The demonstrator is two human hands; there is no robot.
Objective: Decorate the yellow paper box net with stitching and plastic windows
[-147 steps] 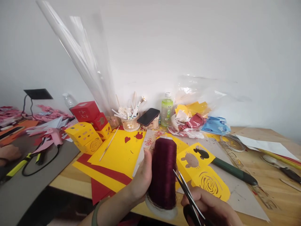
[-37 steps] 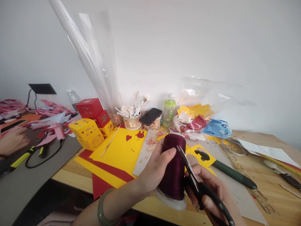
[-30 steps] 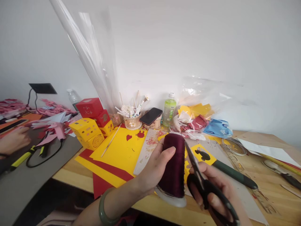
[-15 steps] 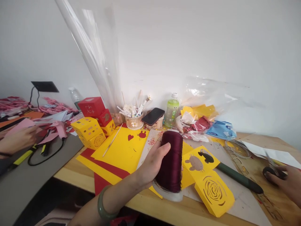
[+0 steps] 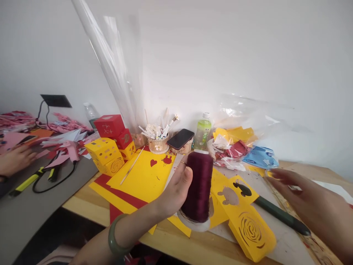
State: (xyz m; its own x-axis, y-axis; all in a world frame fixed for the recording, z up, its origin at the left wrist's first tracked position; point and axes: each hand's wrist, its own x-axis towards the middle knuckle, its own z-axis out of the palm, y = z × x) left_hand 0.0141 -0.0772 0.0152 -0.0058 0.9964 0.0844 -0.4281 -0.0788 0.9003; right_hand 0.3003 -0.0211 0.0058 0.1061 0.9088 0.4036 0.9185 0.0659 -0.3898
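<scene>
My left hand (image 5: 178, 186) is wrapped round a large spool of dark purple thread (image 5: 198, 186), holding it nearly upright above the front of the table. My right hand (image 5: 306, 198), somewhat blurred, reaches in from the right with fingers stretched out and nothing visible in them. Its fingertips are over the clear coil (image 5: 268, 173) near the ruler-like strip. Below and between the hands lies a yellow paper box (image 5: 250, 226) with spiral and animal cut-outs. A dark green-handled tool (image 5: 282, 215) lies beside it, its front end over the yellow paper.
Yellow sheets (image 5: 146, 173) and red and yellow boxes (image 5: 109, 127) stand left. Behind are a basket of pens (image 5: 157, 141), a phone (image 5: 180, 139), a green drink bottle (image 5: 203, 130) and a blue packet (image 5: 261, 157). Another person's hand (image 5: 18, 160) works among paper scraps at far left.
My right hand has left the scissors at the right and moved left and up, toward the coil. The scissors no longer show. My left hand keeps the spool, barely shifted.
</scene>
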